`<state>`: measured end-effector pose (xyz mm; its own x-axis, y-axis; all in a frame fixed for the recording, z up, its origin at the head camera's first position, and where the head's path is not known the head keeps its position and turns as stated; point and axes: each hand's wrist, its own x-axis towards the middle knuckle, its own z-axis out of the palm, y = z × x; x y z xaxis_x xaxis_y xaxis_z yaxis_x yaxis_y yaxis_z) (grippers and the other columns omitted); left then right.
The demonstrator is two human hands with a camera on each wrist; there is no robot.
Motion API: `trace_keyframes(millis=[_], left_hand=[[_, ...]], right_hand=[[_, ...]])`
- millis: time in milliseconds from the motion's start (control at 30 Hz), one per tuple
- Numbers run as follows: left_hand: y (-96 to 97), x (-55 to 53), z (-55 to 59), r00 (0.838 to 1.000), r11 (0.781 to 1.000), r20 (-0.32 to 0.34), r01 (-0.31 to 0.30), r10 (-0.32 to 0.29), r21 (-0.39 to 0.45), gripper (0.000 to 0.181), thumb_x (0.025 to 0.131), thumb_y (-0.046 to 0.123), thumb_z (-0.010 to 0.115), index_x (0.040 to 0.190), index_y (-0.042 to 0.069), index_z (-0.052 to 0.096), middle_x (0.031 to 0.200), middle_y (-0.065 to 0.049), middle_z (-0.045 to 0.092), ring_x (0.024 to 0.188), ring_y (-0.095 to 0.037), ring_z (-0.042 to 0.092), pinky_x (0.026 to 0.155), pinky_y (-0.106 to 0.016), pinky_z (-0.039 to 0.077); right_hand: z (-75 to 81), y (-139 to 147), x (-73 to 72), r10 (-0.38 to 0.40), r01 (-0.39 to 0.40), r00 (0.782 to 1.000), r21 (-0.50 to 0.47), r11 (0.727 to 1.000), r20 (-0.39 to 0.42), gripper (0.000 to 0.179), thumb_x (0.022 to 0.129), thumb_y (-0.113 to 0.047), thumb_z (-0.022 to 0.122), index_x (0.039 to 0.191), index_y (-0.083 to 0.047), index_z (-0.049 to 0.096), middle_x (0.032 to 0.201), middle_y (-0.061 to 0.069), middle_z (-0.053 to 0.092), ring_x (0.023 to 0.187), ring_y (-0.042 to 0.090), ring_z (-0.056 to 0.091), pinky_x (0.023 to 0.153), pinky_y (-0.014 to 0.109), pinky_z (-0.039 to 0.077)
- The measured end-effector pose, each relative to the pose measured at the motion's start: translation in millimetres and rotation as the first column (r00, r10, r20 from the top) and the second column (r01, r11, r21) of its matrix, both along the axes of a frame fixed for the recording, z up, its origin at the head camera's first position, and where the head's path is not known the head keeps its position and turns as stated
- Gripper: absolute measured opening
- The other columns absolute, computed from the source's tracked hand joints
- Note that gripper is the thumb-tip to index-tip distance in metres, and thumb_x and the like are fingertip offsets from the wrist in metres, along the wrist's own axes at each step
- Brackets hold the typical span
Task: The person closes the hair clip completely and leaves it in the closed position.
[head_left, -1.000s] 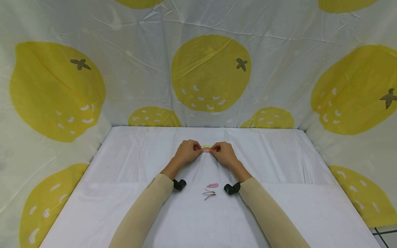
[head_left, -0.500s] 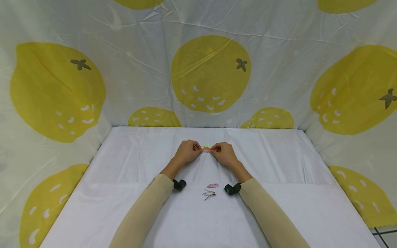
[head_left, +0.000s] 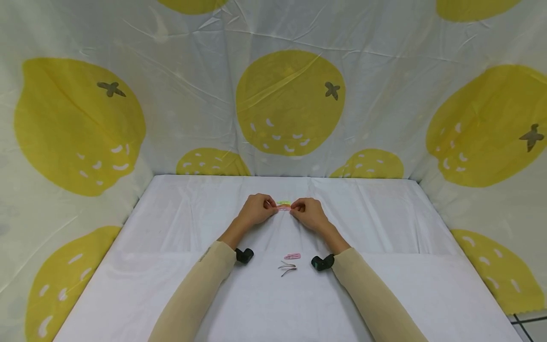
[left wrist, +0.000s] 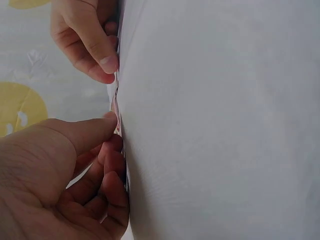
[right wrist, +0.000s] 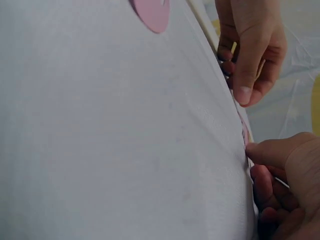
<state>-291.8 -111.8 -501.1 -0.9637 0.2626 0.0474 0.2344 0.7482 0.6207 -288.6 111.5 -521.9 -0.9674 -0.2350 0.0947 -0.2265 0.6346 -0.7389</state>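
Observation:
In the head view a tight row of hair clips lies near the back of the table: a yellow-green clip (head_left: 284, 203) behind, and orange and pink clips (head_left: 284, 207) in front. My left hand (head_left: 258, 209) pinches at the left end of the front pink clip, thumb and fingers curled. Mirroring it, my right hand (head_left: 309, 212) has its thumb and forefinger on the right end. Both wrist views show a thin pink edge (right wrist: 245, 132) between the two thumbs; the fingers partly hide the clip ends.
Nearer me lie a pink snap clip (head_left: 292, 256) and two thin, bent dark clips (head_left: 288, 271), between my wrists. A white cloth (head_left: 376, 294) covers the table. A lemon-print curtain (head_left: 290, 28) stands around its back and sides.
Both hands have drawn slightly apart, the left leftward and the right rightward, so more of the front pink clip shows between them. The loose clips near me have stayed put.

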Motion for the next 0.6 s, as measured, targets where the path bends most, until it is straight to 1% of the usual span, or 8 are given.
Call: trace_keyframes(millis=[133,267,433,600], left_hand=[[-5.4,-0.1,0.1,0.999,1.000,0.022,0.029,-0.029,0.010,0.012,0.090,0.024,0.079,0.098,0.016,0.075,0.081,0.002,0.069,0.076,-0.013,0.061,0.072,-0.029,0.049],[-11.4,3.0,3.3,0.998,0.999,0.042,0.050,-0.050,0.015,0.017,0.088,0.023,0.081,0.102,0.015,0.074,0.083,0.002,0.069,0.077,-0.013,0.061,0.074,-0.029,0.050],[-20.9,8.4,7.5,0.997,0.997,0.034,0.070,-0.071,0.024,0.022,0.088,0.024,0.081,0.107,0.015,0.073,0.087,0.002,0.070,0.081,-0.013,0.062,0.078,-0.032,0.051],[-32.5,13.3,7.7,0.996,0.995,0.022,0.082,-0.083,0.050,0.027,0.090,0.027,0.080,0.112,0.013,0.072,0.091,0.001,0.071,0.083,-0.012,0.064,0.081,-0.032,0.052]], right_hand=[[2.8,2,2.6,0.010,-0.010,1.000,0.000,1.000,0.008,0.012,0.093,-0.018,0.076,0.102,-0.010,0.077,0.085,0.001,0.069,0.076,0.012,0.058,0.071,0.026,0.047],[5.8,6,4.6,0.032,-0.032,0.999,-0.006,0.999,0.005,0.014,0.093,-0.018,0.076,0.105,-0.010,0.076,0.087,0.002,0.070,0.078,0.012,0.060,0.073,0.026,0.048],[8.2,12,8.2,0.046,-0.046,0.999,-0.027,0.999,0.011,0.016,0.093,-0.018,0.077,0.108,-0.011,0.075,0.088,0.002,0.070,0.080,0.013,0.061,0.075,0.027,0.049],[9.3,18,12.8,0.054,-0.054,0.998,-0.024,0.998,0.014,0.017,0.093,-0.018,0.076,0.109,-0.011,0.075,0.091,0.002,0.071,0.082,0.013,0.062,0.076,0.028,0.050]])
